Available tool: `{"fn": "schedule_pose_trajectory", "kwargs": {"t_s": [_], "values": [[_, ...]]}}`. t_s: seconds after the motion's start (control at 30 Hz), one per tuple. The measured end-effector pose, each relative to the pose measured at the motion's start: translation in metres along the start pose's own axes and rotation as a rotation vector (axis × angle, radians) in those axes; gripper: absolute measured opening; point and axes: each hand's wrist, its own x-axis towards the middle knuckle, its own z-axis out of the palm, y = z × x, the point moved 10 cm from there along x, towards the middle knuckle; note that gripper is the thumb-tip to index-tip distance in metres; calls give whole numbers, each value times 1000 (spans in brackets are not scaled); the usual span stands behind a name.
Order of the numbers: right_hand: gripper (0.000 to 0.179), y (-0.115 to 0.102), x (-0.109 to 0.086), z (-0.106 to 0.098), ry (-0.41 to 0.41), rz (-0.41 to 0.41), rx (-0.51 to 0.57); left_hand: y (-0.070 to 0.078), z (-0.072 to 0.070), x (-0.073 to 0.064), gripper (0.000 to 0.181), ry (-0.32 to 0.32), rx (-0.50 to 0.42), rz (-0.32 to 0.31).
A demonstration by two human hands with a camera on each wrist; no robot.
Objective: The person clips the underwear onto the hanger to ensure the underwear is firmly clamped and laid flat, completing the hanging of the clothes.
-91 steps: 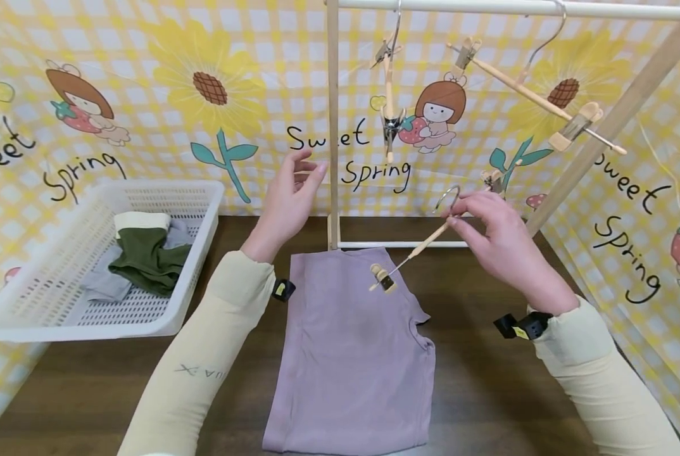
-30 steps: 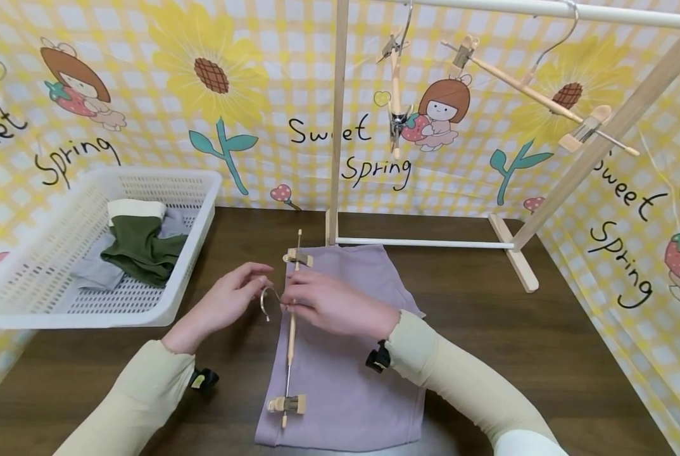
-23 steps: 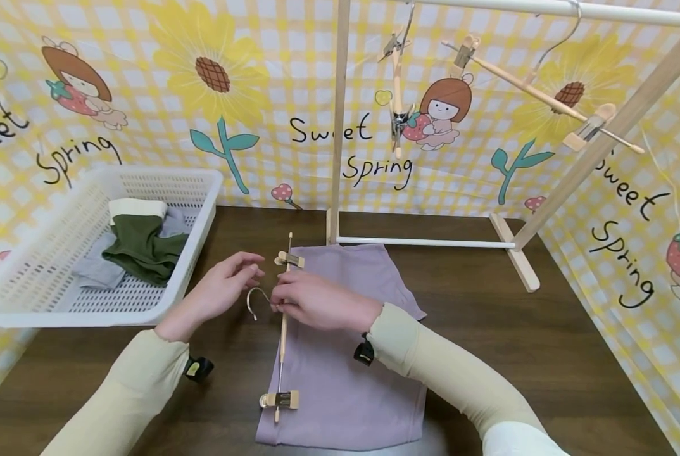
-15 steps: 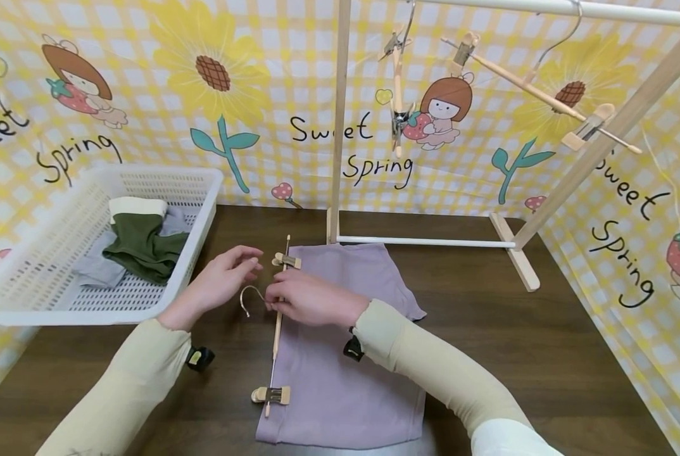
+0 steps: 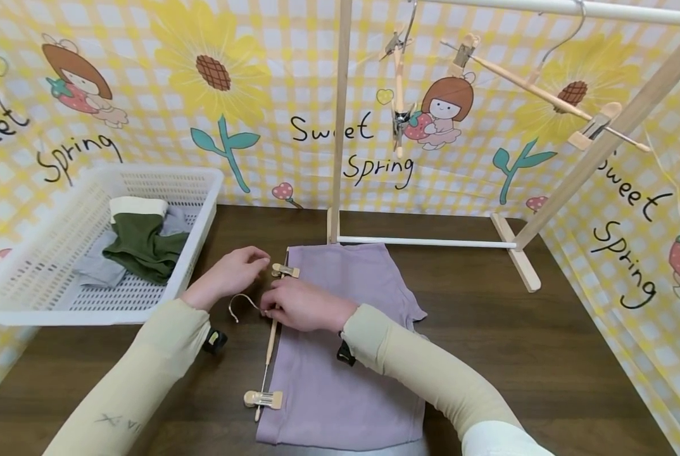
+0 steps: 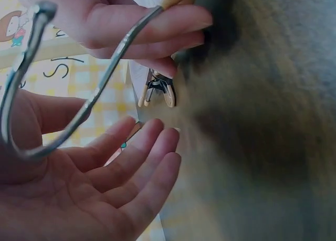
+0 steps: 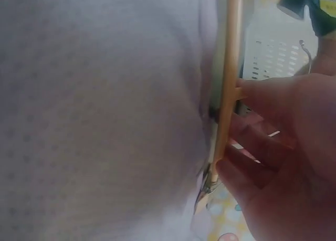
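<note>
My right hand (image 5: 306, 306) pinches the middle of a wooden clip hanger (image 5: 271, 347), just below its metal hook (image 6: 112, 64). The hanger lies along the left edge of a folded lilac garment (image 5: 357, 380). Its upper clip (image 5: 285, 271) and lower clip (image 5: 263, 399) overlap that edge; whether they grip the cloth I cannot tell. My left hand (image 5: 228, 273) hovers left of the upper clip, fingers loosely extended and holding nothing. In the right wrist view, the thumb and fingers close around the bar beside the cloth.
A white plastic basket (image 5: 200, 247) with a green garment (image 5: 143, 247) and grey cloth stands at the left. Behind the lilac garment rises a rack with wooden posts (image 5: 340, 126) and a white rail (image 5: 505, 6). Two clip hangers (image 5: 398, 82) hang from it.
My right hand brought the hanger from near the rack down to the garment's left edge, then slid it slightly left. My left hand moved down and left, then lately a little right.
</note>
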Motion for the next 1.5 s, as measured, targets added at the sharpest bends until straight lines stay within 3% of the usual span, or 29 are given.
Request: {"fn": "schedule_pose_trajectory", "kwargs": {"t_s": [0.3, 0.57, 0.7, 0.93, 1.2, 1.33, 1.5], "values": [[17, 12, -9, -10, 40, 37, 95, 6, 9, 14, 35, -85, 139, 4], [21, 57, -27, -43, 147, 178, 196, -3, 15, 22, 30, -107, 170, -80], [21, 77, -34, -53, 185, 260, 251, -4, 17, 25, 24, -97, 184, -79], [23, 93, -38, -53, 186, 327, 334, -12, 21, 28, 22, -79, 36, -54], [29, 105, -30, -52, 209, 372, 330, -18, 19, 27, 22, -29, -76, -5], [39, 114, -21, -47, 198, 415, 301, -18, 18, 24, 21, -36, -161, -30], [52, 123, -11, -34, 108, 504, 248, -21, 24, 25, 22, -89, -372, -76]]}}
